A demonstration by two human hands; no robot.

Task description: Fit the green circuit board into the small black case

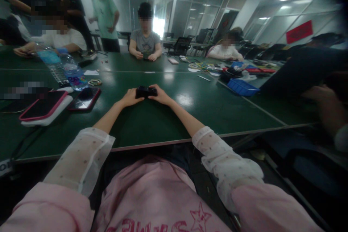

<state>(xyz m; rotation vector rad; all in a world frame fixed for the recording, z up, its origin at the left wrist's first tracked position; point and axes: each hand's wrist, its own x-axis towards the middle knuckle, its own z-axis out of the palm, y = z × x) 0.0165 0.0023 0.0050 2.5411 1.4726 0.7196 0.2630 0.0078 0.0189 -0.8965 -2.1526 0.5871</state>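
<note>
A small black box-shaped device (pixel 146 91) is held between my two hands, low over the green table (pixel 152 123). My left hand (pixel 132 98) grips its left end, thumb along the near side. Around the right end, my right hand (pixel 161 95) is closed in the same way. The device's exact kind is too blurred to tell. Left of my hands lies a dark phone with a red edge (pixel 85 98). Beside it, a phone in a pink case (pixel 45 105) rests on a white object.
Two water bottles (pixel 72 70) and a tape roll (pixel 95 82) stand or lie at the left. A blue plastic bin (pixel 243 87), a pen (pixel 203 78) and tangled cables (pixel 205 66) are at the right. Several people sit or stand around the table.
</note>
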